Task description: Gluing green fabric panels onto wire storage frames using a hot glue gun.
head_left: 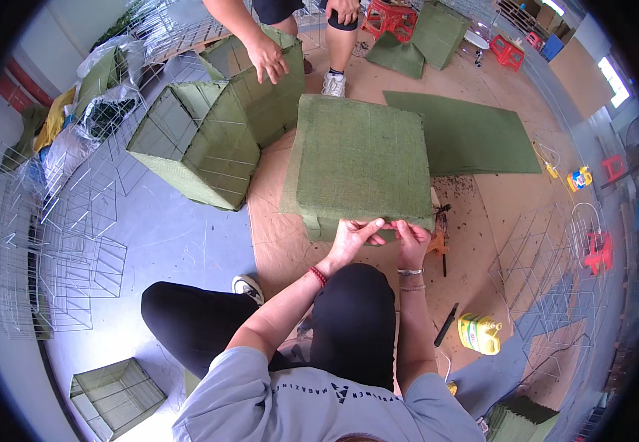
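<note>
In front of my knees stands a box wrapped in green mesh-like fabric (364, 151), its flat top facing up. My left hand (356, 239) is closed at the near edge of the box, thumb and fingers pinching the fabric there. Right beside it, my right hand (411, 241) pinches the same edge near the right corner. The fingertips of both hands almost meet. Anything small between them is too fine to make out. Past the right corner, an orange object (437, 244) lies partly hidden by the box.
Open green fabric-covered wire boxes (194, 147) stand at the left, with a co-worker's hand (266, 59) over one. A green sheet (482, 136) lies behind. At right are a black knife-like tool (446, 324), a yellow jug (478, 333) and bare wire frames (533, 250).
</note>
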### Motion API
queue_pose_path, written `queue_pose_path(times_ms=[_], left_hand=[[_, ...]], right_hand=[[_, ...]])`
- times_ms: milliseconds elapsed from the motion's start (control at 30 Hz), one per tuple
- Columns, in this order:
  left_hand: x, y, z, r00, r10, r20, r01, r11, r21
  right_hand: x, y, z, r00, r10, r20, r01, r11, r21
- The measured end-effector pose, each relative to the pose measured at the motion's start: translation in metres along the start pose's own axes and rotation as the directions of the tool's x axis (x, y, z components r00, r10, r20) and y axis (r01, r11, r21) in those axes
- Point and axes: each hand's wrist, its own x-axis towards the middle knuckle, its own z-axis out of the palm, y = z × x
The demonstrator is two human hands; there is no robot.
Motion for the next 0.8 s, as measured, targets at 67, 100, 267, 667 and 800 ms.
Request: queue_pose_path(times_ms=[67, 100, 267, 667, 800], left_hand=[[0.002, 0.001, 0.006, 1.0, -0.001, 0.017, 0.001, 0.998, -0.059], [0.003, 0.001, 0.007, 1.0, 0.008, -0.002, -0.008, 0.998, -0.055], [0.005, -0.009, 0.003, 1.0, 0.017, -0.012, -0.018, 1.0, -0.015], [0.009, -0.013, 0.015, 0.995, 0.085, -0.043, -0.085, 0.996, -0.011], [0.01, -0.016, 0.01, 0.995, 0.088, -0.056, -0.087, 0.996, 0.025]], right_hand=[[0.001, 0.003, -0.001, 0.999, -0.005, -0.043, 0.004, 1.0, -0.01], [0.001, 0.003, 0.001, 0.999, -0.006, -0.04, 0.006, 1.0, -0.007], [-0.002, -0.001, 0.009, 0.997, -0.007, -0.077, 0.006, 1.0, -0.008], [-0.001, 0.002, 0.003, 0.996, 0.012, -0.083, -0.009, 0.999, 0.037], [-0.004, 0.001, 0.007, 0.997, 0.038, -0.072, -0.032, 0.997, 0.077]])
